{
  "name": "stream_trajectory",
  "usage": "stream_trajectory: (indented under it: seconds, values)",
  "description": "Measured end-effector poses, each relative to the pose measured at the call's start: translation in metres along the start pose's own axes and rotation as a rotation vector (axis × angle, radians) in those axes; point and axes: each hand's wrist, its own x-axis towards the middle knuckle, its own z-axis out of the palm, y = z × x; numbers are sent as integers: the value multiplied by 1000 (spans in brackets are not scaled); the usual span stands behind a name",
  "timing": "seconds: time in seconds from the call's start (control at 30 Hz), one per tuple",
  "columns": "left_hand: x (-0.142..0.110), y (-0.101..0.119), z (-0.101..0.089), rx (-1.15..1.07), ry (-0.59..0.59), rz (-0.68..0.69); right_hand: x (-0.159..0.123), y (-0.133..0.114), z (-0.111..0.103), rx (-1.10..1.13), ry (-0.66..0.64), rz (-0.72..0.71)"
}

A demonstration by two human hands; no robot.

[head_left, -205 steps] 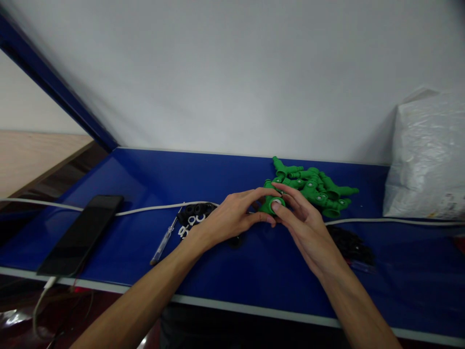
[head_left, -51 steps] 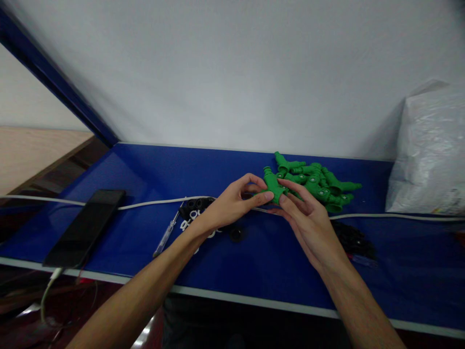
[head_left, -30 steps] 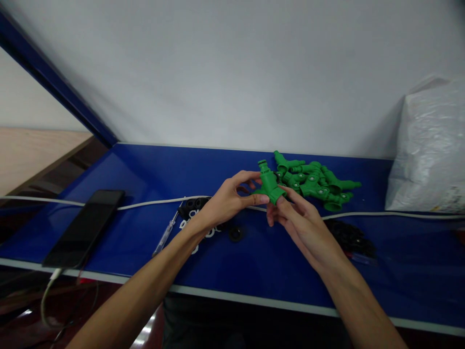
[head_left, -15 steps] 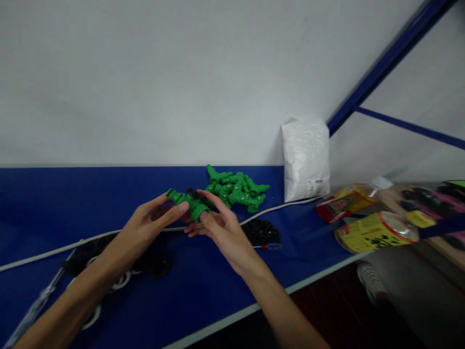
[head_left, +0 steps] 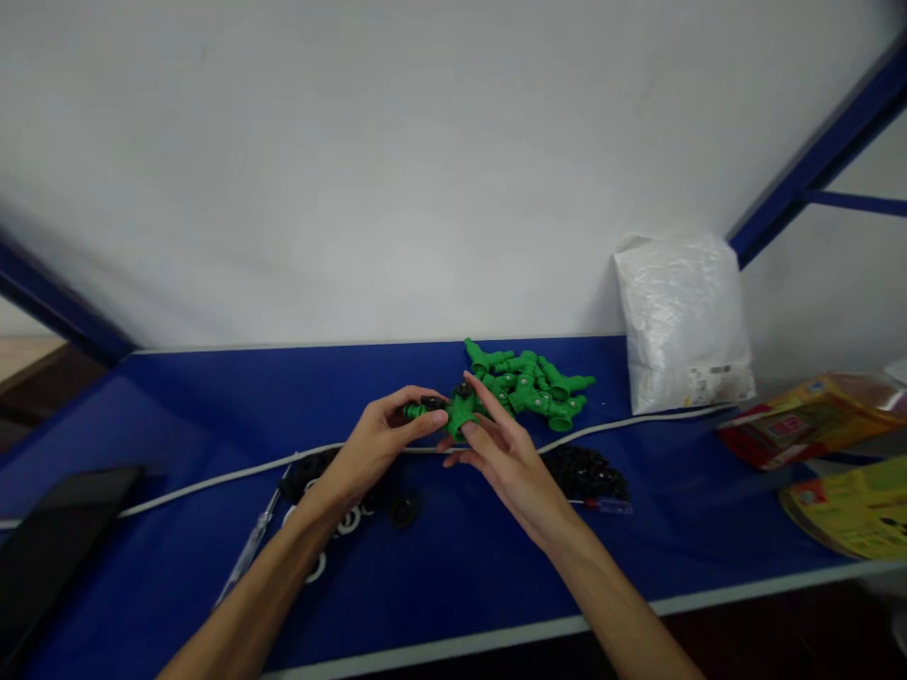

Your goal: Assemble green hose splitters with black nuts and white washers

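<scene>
Both hands hold a green plastic Y-shaped hose connector (head_left: 460, 414) with black valve levers, raised above the blue table. My left hand (head_left: 381, 437) is closed on its left branch, thumb on the near side. My right hand (head_left: 502, 451) grips the wide socket end, with the thumb at its rim and the index finger reaching up behind. Fingers hide part of the connector. Just beyond my right hand lies a pile of similar green connectors (head_left: 559, 387). A heap of small black parts (head_left: 587, 474) sits to the right of that hand.
Under my left forearm are white rings (head_left: 349, 519), black rings (head_left: 403, 511) and a clear-handled screwdriver (head_left: 248, 557). A white cable (head_left: 233, 470) crosses the table. Further out are a dark tablet-like slab (head_left: 63, 538), a white plastic package (head_left: 684, 321), a red-yellow packet (head_left: 800, 420) and a yellow can (head_left: 854, 510).
My view has turned left, so the table's things appear further right and the dark slab has come into sight. The connector has been turned in my hands, its socket now facing more toward me.
</scene>
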Motion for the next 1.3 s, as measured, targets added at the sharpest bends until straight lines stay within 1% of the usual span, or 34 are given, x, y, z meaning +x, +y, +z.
stream_trajectory:
  seconds: [0.07, 0.27, 0.37, 0.47, 0.57, 0.67, 0.73, 0.83, 0.9, 0.97, 1.07, 1.13, 1.2, 1.3]
  values:
    - [-1, -1, 1, -35, -3, 18, 0, 1, 1, -20, 3, -23]
    - [-4, -3, 7, -52, -5, 100, 5, 11, -4, -68, 86, -114]
    - [-4, -2, 8, -66, 13, 147, 6, 13, -7, -84, 85, -136]
    - [-6, -2, 8, 12, 27, 198, 6, 11, -8, -161, 75, -160]
    - [-8, -2, 8, 101, 18, 215, 6, 7, -9, -238, 107, -178]
    - [-10, -1, 10, 150, 23, 232, 6, 4, -9, -247, 133, -192]
    - [-10, -1, 11, 158, 38, 238, 6, 4, -8, -232, 128, -216]
    - [-11, -1, 13, 116, 94, 203, 5, 5, -7, -235, 90, -266]
    - [-12, 0, 14, 89, 129, 159, 5, 7, -7, -267, 90, -309]
    - [-15, 1, 14, 113, 109, 166, 5, 8, -7, -310, 116, -329]
    - [-23, 4, 14, 168, 40, 146, 6, 9, -9, -357, 131, -280]
    - [-30, 7, 13, 163, 29, 121, 6, 10, -10, -379, 127, -257]
    - [-38, 10, 13, 83, 52, 85, 4, 10, -10, -403, 89, -259]
    - [-50, 11, 12, -175, 142, -2, 0, 9, -8, -485, -21, -303]
